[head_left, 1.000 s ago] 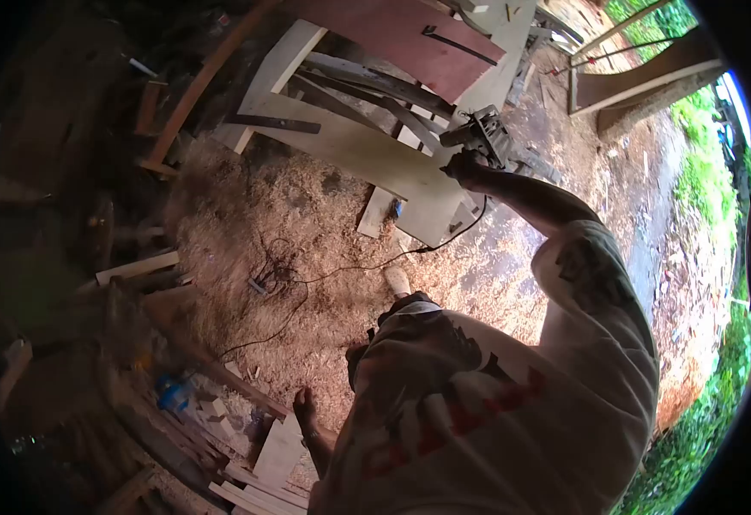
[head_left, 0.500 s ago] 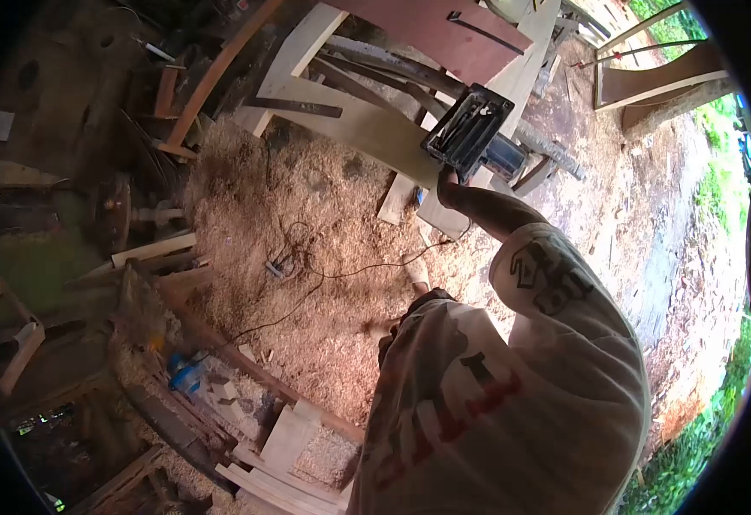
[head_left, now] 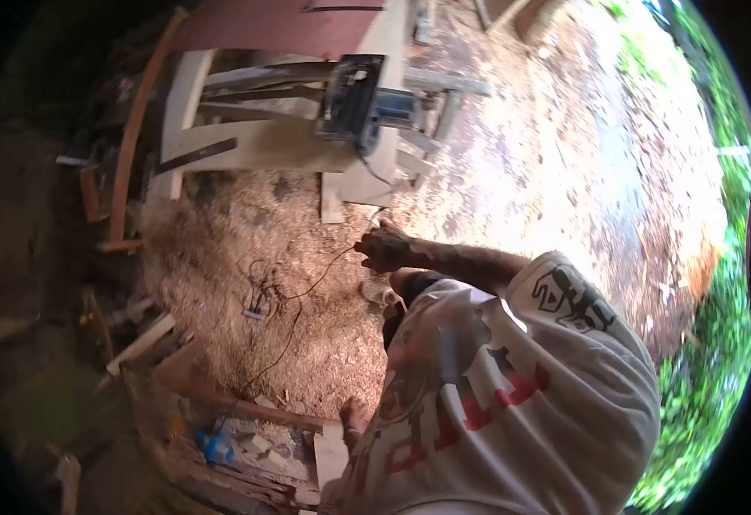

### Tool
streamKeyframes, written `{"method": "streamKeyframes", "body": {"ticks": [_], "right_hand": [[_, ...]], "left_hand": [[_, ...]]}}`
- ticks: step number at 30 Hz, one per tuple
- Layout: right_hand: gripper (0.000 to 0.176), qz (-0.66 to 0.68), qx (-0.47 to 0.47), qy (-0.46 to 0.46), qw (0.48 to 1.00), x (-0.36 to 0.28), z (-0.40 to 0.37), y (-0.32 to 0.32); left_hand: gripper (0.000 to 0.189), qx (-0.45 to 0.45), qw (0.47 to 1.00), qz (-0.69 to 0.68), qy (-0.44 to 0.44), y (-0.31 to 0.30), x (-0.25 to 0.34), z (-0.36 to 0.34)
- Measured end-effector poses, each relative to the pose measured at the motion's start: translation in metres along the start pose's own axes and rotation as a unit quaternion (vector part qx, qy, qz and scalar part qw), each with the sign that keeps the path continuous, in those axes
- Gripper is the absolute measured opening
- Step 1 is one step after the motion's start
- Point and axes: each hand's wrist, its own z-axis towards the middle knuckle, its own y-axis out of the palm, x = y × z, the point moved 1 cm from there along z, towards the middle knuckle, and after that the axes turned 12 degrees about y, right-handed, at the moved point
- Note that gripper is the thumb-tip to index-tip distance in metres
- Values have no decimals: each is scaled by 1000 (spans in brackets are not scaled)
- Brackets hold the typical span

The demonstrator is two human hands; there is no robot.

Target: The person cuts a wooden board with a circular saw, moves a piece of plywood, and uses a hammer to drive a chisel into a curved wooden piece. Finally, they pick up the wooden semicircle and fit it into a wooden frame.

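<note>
My right hand (head_left: 382, 246) reaches forward at mid-frame with its fingers apart, overlapping the thin dark cord (head_left: 317, 286) that runs over the shavings. Beyond it, a circular saw (head_left: 351, 99) with a black rectangular base and a blue motor (head_left: 395, 107) rests on the pale boards, apart from the hand. Its lead drops from the near end. My left hand (head_left: 354, 418) hangs low beside the shirt, partly hidden by it, near a pale board (head_left: 330, 455); its fingers are not clear. A shod foot (head_left: 379, 294) shows below my right arm.
Pale boards (head_left: 259, 146) form a frame ahead, with a reddish panel (head_left: 277, 30) at the far end and a dark strip (head_left: 197, 156) on top. Shavings cover the ground. A plug end (head_left: 255, 314) lies there. Offcuts and a blue object (head_left: 215, 446) are lower left.
My right hand has let go of the saw, which now rests on the boards, and has drawn back to the cord. The view has swung right, so the boards sit farther left.
</note>
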Motion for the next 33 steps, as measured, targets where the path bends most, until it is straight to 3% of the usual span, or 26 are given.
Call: {"method": "streamKeyframes", "body": {"ticks": [1, 2, 3, 4, 5, 6, 7, 8, 10, 11, 12, 13, 15, 16, 17, 19, 20, 22, 23, 24, 25, 27, 28, 29, 33], "right_hand": [[35, 111, -20, 74, 991, 18, -30, 11], [30, 180, 68, 107, 975, 62, -60, 50], [34, 241, 4, 285, 928, 67, -102, 14], [23, 275, 13, 377, 884, 148, -131, 94], [21, 24, 20, 309, 950, 223, -174, 158], [20, 51, 98, 422, 900, 262, -236, 189], [15, 289, 113, 619, 721, 274, -299, 189], [9, 48, -10, 589, 807, 324, -361, 247], [8, -20, -330, 543, 772, 331, -436, 236], [6, 180, -232, 633, 717, 327, -453, 223], [11, 370, -123, 683, 618, 320, -467, 202], [18, 537, -10, 691, 483, 322, -472, 191], [16, 534, 33, 665, 521, 342, -461, 179], [20, 575, 93, 656, 480, 356, -452, 181], [14, 619, 156, 615, 463, 369, -444, 184], [20, 646, 140, 609, 439, 383, -421, 145], [23, 696, 148, 572, 409, 396, -421, 153], [31, 777, 185, 489, 350, 457, -428, 183], [43, 826, 122, 457, 308, 489, -442, 181], [44, 816, 140, 469, 306, 509, -453, 167], [45, 806, 157, 482, 306, 526, -459, 149], [35, 750, 206, 511, 366, 552, -474, 85], [30, 719, 209, 523, 407, 572, -481, 63], [27, 687, 209, 533, 448, 591, -487, 42], [30, 634, 165, 629, 420, 673, -477, -35]], "left_hand": [[44, 102, 993, 26, -62, -12, 18, 21], [49, 214, 968, 39, -124, -21, 41, 42], [53, 321, 930, 40, -175, -28, 67, 62], [50, 293, 945, 63, -133, -22, 92, 81], [48, 266, 956, 86, -88, -13, 122, 103], [46, 227, 963, 110, -91, 2, 149, 129], [44, 190, 968, 132, -94, 24, 176, 153], [42, 155, 971, 155, -99, 45, 196, 175], [40, 165, 959, 206, -103, 81, 216, 224], [39, 169, 952, 230, -107, 102, 223, 248], [33, 130, 950, 276, -69, 116, 221, 274], [30, 139, 953, 261, -69, 144, 227, 295], [28, 158, 959, 222, -77, 215, 230, 328], [24, 61, 981, 144, -112, 204, 200, 365], [23, 47, 976, 186, -103, 240, 190, 381], [21, 27, 958, 273, -87, 315, 185, 417], [23, -72, 969, 215, -94, 355, 198, 426], [23, -110, 961, 228, -115, 410, 172, 465], [23, -136, 957, 228, -120, 436, 147, 503], [20, -176, 957, 203, -109, 451, 120, 542], [20, -192, 943, 261, -76, 492, 121, 560], [22, -202, 907, 368, -6, 582, 158, 582], [28, -214, 918, 330, 42, 633, 195, 581], [29, -213, 900, 377, 56, 652, 190, 607], [29, -207, 921, 318, 83, 708, 208, 673]]}}
